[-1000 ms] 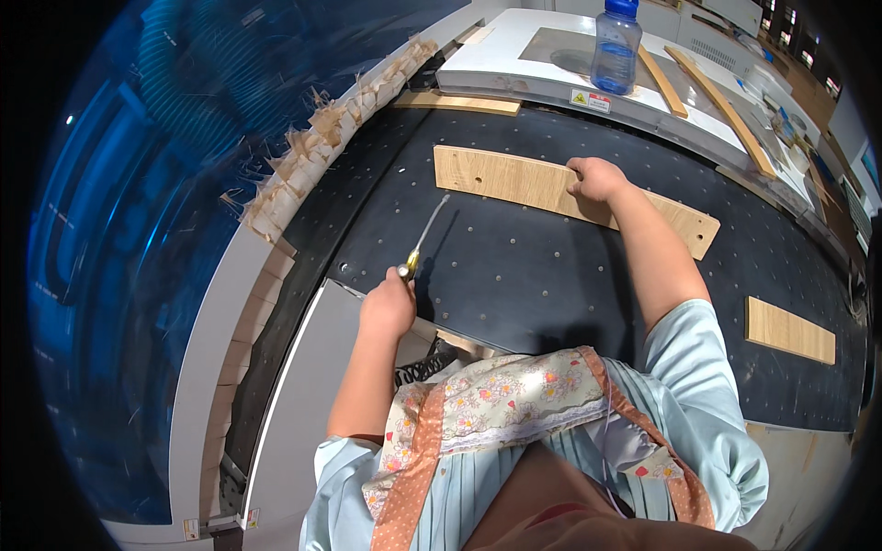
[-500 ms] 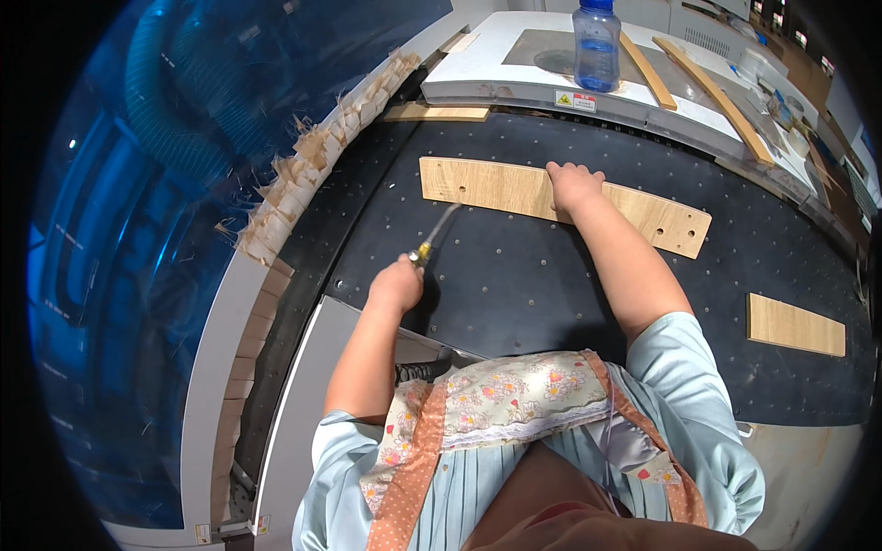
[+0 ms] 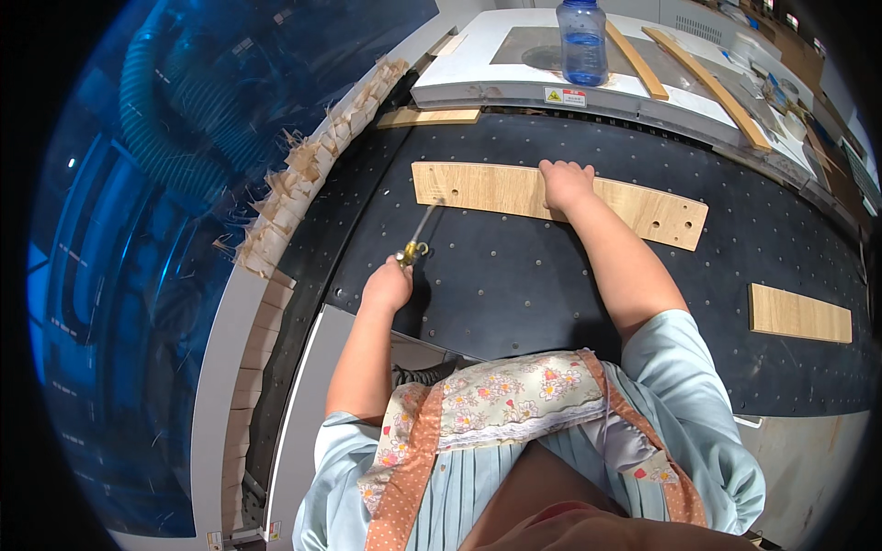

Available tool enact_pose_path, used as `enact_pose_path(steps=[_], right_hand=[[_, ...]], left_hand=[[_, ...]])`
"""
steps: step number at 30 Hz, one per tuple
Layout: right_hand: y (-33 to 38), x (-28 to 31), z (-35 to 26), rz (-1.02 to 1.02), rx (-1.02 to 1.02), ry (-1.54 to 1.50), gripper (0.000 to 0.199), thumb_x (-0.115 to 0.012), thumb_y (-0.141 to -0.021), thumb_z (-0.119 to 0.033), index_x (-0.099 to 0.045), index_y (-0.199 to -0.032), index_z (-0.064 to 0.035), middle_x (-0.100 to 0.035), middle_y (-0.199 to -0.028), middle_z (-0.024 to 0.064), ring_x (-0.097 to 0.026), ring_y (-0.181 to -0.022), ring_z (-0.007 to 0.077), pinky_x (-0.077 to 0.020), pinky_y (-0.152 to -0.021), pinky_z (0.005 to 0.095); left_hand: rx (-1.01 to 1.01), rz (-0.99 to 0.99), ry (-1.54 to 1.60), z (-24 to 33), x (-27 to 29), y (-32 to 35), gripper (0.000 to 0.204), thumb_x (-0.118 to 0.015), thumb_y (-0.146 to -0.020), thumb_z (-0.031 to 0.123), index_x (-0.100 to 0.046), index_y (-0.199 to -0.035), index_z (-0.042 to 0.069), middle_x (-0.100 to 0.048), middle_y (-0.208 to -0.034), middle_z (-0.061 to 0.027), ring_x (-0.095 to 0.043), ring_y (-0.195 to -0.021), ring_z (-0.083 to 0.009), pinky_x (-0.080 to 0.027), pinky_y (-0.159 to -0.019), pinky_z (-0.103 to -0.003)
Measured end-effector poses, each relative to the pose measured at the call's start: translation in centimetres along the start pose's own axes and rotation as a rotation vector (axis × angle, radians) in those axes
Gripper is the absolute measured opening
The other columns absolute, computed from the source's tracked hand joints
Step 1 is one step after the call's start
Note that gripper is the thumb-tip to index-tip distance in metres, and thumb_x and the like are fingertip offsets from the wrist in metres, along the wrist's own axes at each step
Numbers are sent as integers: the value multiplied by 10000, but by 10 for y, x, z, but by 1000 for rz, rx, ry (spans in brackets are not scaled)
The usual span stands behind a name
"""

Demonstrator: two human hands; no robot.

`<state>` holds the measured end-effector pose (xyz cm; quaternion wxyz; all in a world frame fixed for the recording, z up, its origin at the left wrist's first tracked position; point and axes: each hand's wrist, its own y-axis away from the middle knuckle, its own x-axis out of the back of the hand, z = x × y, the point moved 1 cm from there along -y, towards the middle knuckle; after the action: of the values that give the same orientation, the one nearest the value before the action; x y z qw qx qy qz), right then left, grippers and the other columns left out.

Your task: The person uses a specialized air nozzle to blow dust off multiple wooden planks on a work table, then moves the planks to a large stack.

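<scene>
A long wooden panel (image 3: 514, 191) (drilled with holes near its right end) is pressed flat onto the black perforated machine bed (image 3: 514, 285) by the right hand (image 3: 565, 182), fingers spread. An air blow gun (image 3: 418, 241) is gripped by the left hand (image 3: 388, 286), its nozzle touching the panel's near edge. A blue water bottle (image 3: 582, 41) is seen beyond.

The wooden board (image 3: 514, 190) looks pale, smooth and matt; the perforated counter (image 3: 514, 285) is matt black; the nozzle (image 3: 421, 230) is shiny metal.

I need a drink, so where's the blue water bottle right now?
In the head view, the blue water bottle stands upright at top centre on the white table, beyond the long wooden board.
</scene>
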<state>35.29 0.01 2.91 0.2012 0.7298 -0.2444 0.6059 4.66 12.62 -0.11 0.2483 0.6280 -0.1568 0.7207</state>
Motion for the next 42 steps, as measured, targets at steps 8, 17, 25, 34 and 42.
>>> enact_pose_path(steps=[8,17,25,34,42], right_hand=[[-3,1,2,-19,0,-1,449,-678,-714,-39,-552,-1136,-132,-596,-1134,82,-523,-1134,271,-347,-951,492],[-6,1,4,-31,-5,20,474,-682,-702,-41,-547,-1147,-133,-591,-1138,85,-522,-1132,275,-348,-956,493],[-4,-1,1,-13,2,17,415,-648,-731,-44,-551,-1126,-129,-591,-1130,81,-521,-1125,268,-341,-966,492],[-8,-4,3,-29,12,43,525,-781,-701,-205,-515,-1148,-127,-569,-1148,86,-505,-1143,290,-339,-980,529],[-4,-6,6,16,-8,35,453,-683,-715,-66,-544,-1141,-136,-587,-1115,65,-518,-1117,259,-343,-954,478]], left_hand=[[54,-9,49,-21,-12,-11,371,-462,-924,298,-506,-1032,-54,-641,-868,-271,-621,-859,-416,-483,-797,-473],[97,-140,302,-17,-7,-12,357,-455,-948,301,-484,-1013,-49,-632,-660,-172,-611,-486,-271,-497,-495,-381],[76,-108,213,-25,-8,-17,327,-466,-951,285,-480,-999,-38,-610,-616,-129,-584,-448,-233,-469,-437,-354],[35,-8,262,-16,23,-31,359,-471,-929,284,-506,-1014,-63,-640,-708,-203,-635,-630,-349,-508,-655,-427],[110,-162,325,5,39,-34,384,-480,-918,296,-514,-1032,-68,-631,-887,-289,-609,-879,-428,-481,-793,-479]])
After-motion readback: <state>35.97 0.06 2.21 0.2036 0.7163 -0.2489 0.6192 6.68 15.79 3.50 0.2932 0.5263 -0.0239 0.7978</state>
